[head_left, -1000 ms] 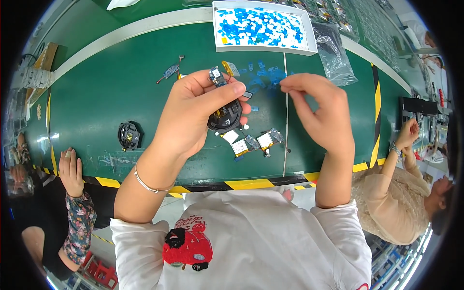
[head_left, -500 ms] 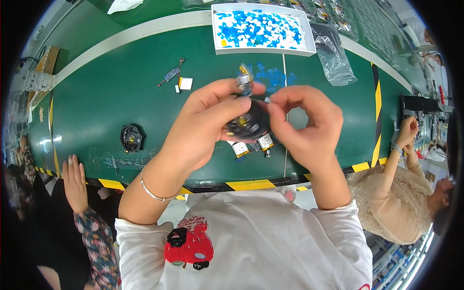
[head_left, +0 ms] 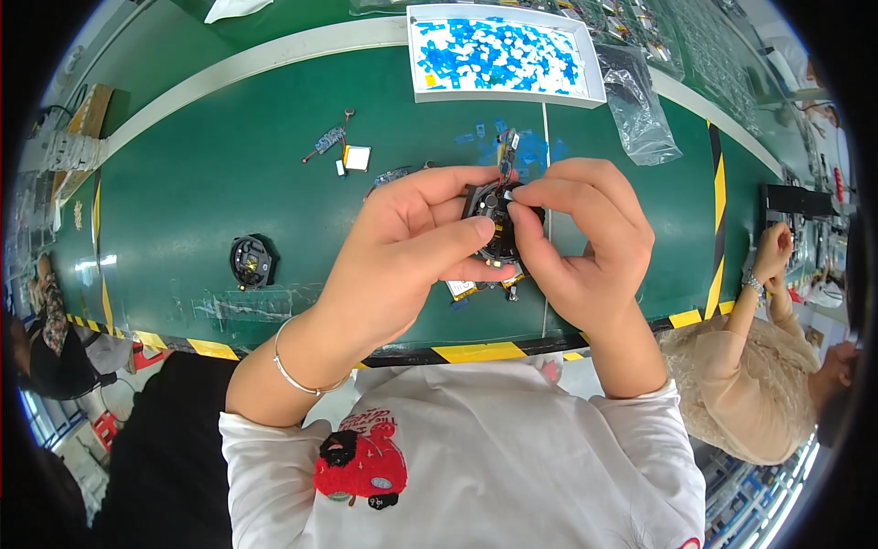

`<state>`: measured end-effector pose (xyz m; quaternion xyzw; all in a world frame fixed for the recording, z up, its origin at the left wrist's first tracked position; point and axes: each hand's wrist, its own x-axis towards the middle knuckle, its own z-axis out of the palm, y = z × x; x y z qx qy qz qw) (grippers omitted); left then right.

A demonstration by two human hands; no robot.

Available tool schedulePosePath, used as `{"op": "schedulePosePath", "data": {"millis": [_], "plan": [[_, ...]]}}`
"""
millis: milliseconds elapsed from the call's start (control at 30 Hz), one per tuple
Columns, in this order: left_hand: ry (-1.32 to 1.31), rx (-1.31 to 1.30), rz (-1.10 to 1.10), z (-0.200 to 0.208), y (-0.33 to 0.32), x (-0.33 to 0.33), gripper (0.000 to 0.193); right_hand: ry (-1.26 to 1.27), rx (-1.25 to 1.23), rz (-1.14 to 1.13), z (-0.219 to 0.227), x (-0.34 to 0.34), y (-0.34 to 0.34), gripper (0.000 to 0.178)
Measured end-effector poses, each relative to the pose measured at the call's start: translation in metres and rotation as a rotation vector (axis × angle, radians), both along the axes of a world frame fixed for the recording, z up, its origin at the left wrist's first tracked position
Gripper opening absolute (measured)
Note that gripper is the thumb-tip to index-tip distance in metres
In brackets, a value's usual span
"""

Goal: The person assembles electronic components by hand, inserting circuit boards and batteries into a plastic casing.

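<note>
My left hand is closed round the side of a black watch-like housing, its thumb lying on the housing's inner face. From the housing's far edge a small circuit board sticks up, joined by thin wires. The thumb and forefinger of my right hand pinch at the housing's upper right, on a tiny pale piece whose kind I cannot make out. Partly hidden under my hands lie silver battery packs with small parts attached.
A white box of blue and white bits stands at the back, beside a clear plastic bag. Loose blue film pieces lie before it. Leftward are another black housing, a white battery and a circuit board. A co-worker's hand is at right.
The housing has turned, showing more of its inside, and its circuit board has shifted right. My right fingers stay pinched at its edge. Another person's hand has left the table at left.
</note>
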<state>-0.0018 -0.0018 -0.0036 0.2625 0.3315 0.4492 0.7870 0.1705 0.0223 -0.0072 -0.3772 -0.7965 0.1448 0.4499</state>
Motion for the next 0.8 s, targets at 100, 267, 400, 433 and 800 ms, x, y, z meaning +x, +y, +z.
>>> {"op": "schedulePosePath", "data": {"millis": [100,267,400,433,800], "plan": [[0.003,0.004,0.009,0.0034,-0.001,0.0017,0.039,0.006,-0.031,0.0,0.0011,0.0003,-0.0002,0.018],[0.002,0.003,0.027,0.0036,-0.0026,0.0023,0.039,0.034,-0.085,0.01,0.0025,0.001,-0.0016,0.017],[0.049,0.022,-0.007,0.0047,-0.003,0.0004,0.039,0.026,-0.08,0.01,0.0036,0.0019,-0.0018,0.017],[0.068,0.039,-0.024,0.0044,-0.0029,0.0001,0.039,0.026,-0.082,0.006,0.0036,0.002,-0.0022,0.017],[0.063,0.07,-0.01,0.0051,-0.006,0.0007,0.04,0.02,-0.119,0.018,0.0055,0.0023,-0.0028,0.016]]}}
